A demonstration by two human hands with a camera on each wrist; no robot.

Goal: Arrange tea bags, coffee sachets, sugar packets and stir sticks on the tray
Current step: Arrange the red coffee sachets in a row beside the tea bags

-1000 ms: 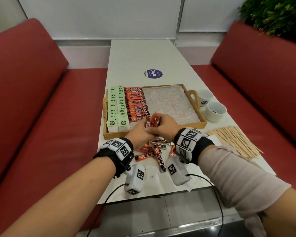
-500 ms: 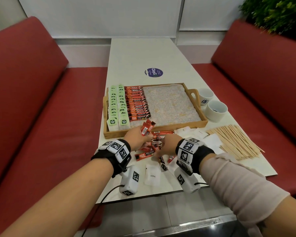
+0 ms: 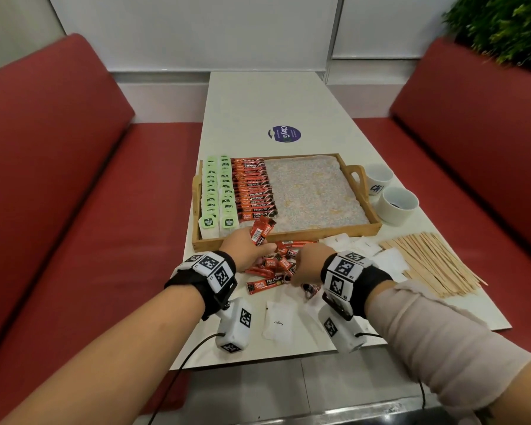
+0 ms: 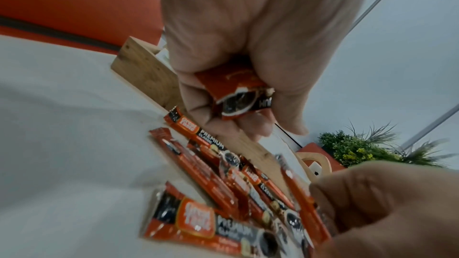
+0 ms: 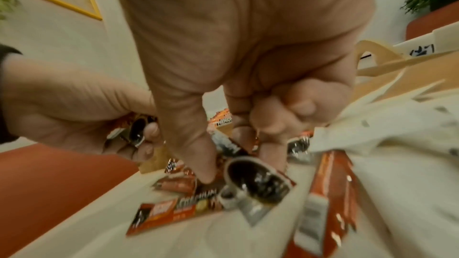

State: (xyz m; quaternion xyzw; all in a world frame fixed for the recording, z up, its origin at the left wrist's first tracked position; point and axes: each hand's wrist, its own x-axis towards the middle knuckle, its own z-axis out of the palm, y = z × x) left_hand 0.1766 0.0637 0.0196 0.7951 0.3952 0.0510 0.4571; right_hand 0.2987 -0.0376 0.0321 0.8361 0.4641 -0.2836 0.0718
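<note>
Both forearms reach forward side by side, wrists banded. The left hand (image 3: 248, 247) is raised a little, fingers curled round a few sachets (image 3: 260, 231). The right hand (image 3: 311, 261) is lower, thumb (image 5: 198, 156) and fingers pointing down, pinching at the sachet pile (image 3: 276, 268).

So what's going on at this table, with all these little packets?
A person is stocking a wooden tray with drink supplies. Rows of green tea bags and red coffee sachets already fill its left part. The left hand grips a few sachets, while the right hand picks at the loose sachet pile on the table. Sugar packets and stir sticks lie outside the tray.
</note>
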